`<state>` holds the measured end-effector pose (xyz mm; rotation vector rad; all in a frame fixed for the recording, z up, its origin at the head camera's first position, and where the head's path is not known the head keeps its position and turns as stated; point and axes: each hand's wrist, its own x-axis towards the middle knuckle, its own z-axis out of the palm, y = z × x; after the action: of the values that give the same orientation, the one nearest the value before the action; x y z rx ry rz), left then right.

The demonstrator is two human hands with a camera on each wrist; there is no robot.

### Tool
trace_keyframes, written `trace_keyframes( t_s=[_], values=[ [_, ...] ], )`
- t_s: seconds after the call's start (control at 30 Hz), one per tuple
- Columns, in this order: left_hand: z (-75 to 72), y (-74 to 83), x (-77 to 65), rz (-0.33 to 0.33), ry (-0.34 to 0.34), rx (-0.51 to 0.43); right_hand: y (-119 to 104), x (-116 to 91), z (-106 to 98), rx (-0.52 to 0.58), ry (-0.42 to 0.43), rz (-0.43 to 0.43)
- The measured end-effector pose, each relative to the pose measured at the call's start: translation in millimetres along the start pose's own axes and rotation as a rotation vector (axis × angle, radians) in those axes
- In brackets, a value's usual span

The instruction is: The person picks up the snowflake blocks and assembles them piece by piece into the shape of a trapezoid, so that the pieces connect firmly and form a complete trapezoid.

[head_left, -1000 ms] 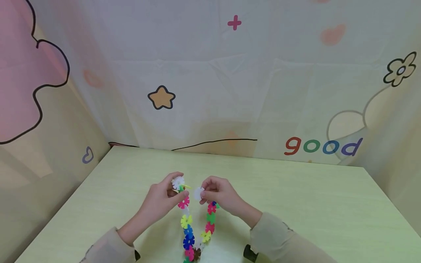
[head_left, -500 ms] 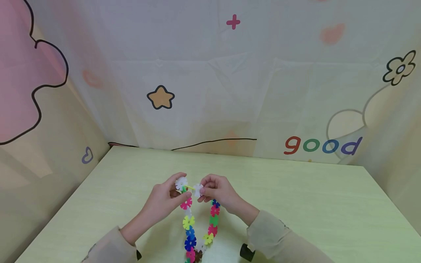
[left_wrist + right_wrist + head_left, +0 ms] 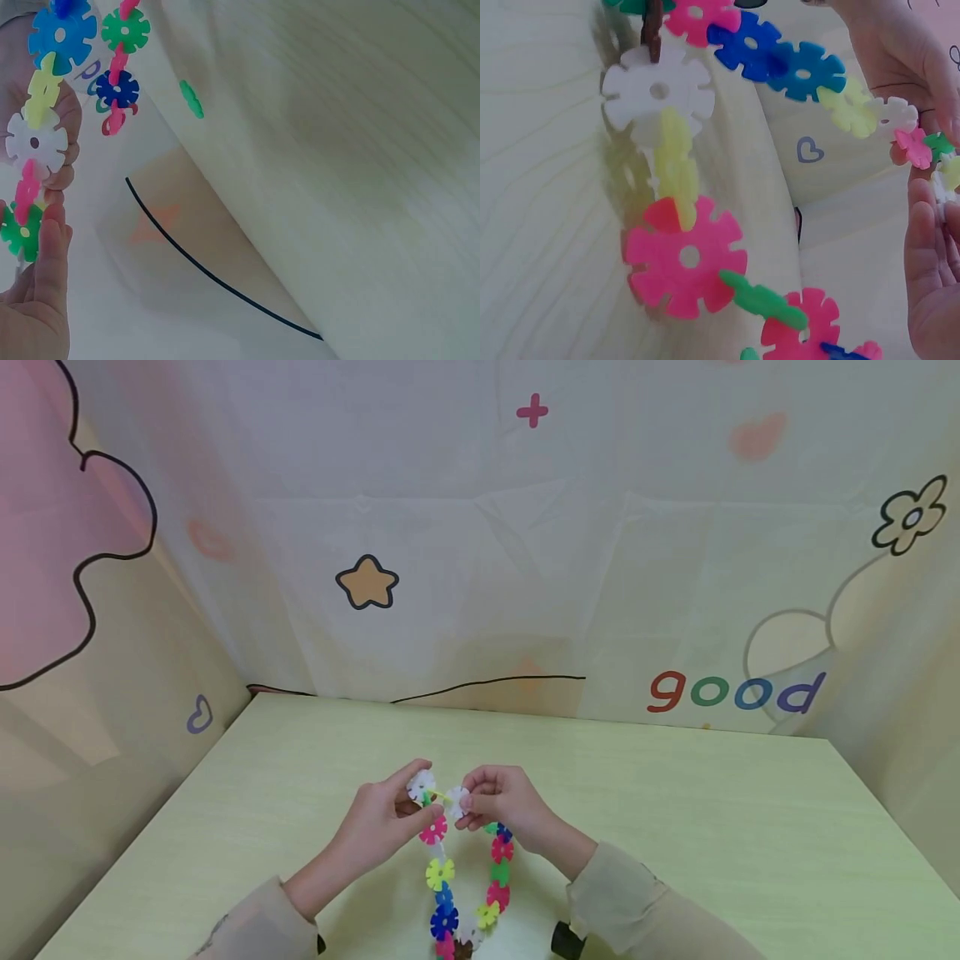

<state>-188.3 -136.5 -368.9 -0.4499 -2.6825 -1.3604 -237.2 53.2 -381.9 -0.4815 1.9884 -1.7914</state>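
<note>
A chain of colourful slotted snowflake discs hangs as a loop below both hands. My left hand [image 3: 382, 825] pinches its left end in the head view, around a white snowflake disc [image 3: 422, 786] and a green one [image 3: 22, 231]. A yellow disc [image 3: 438, 795], seen nearly edge-on, sticks out from there to the right. Thumb and fingers of my right hand [image 3: 510, 802] pinch another white disc [image 3: 458, 802], which meets the yellow disc's tip; whether their slots interlock cannot be told. The right strand, with a pink disc [image 3: 502, 850], rises behind my right hand, its top partly hidden.
A separate green disc [image 3: 192, 99] appears on the pale table [image 3: 675, 827] beyond the chain. The table ends at a printed cloth backdrop [image 3: 465, 568] with side walls. The loop's lower end runs off the bottom of the head view.
The right hand's white disc has come leftward to the yellow disc and now touches it. My left hand has shifted right, and the hanging chain has swung slightly right.
</note>
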Motion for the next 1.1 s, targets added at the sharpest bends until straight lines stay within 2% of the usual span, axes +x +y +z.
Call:
trace_keyframes(
  t_s=[0.17, 0.37, 0.6, 0.7, 0.9, 1.0, 1.1],
  values=[
    [1.7, 1.5, 1.5, -0.009, -0.018, -0.019, -2.1, -2.0, -2.0, 0.007, 0.003, -0.023],
    [0.6, 4.8, 6.9, -0.072, -0.058, 0.007, -6.2, -0.6, -3.7, -0.062, 0.008, -0.079],
    [-1.1, 7.7, 11.5, -0.124, -0.051, 0.006, -7.7, 1.5, -3.9, -0.097, 0.013, -0.070],
    [-4.2, 6.6, 12.7, -0.138, -0.044, 0.014, -7.8, 1.9, -5.8, -0.120, 0.005, -0.096],
    [-23.1, -1.2, 15.9, -0.188, 0.016, 0.079, -8.3, 2.1, -20.4, -0.174, 0.058, -0.146],
    [-37.1, -7.4, 16.5, -0.220, 0.056, 0.125, -4.0, 4.3, -32.0, -0.215, 0.082, -0.123],
    [-48.9, -14.0, 16.5, -0.252, 0.084, 0.161, 3.3, 7.4, -41.6, -0.287, 0.064, -0.069]
  ],
)
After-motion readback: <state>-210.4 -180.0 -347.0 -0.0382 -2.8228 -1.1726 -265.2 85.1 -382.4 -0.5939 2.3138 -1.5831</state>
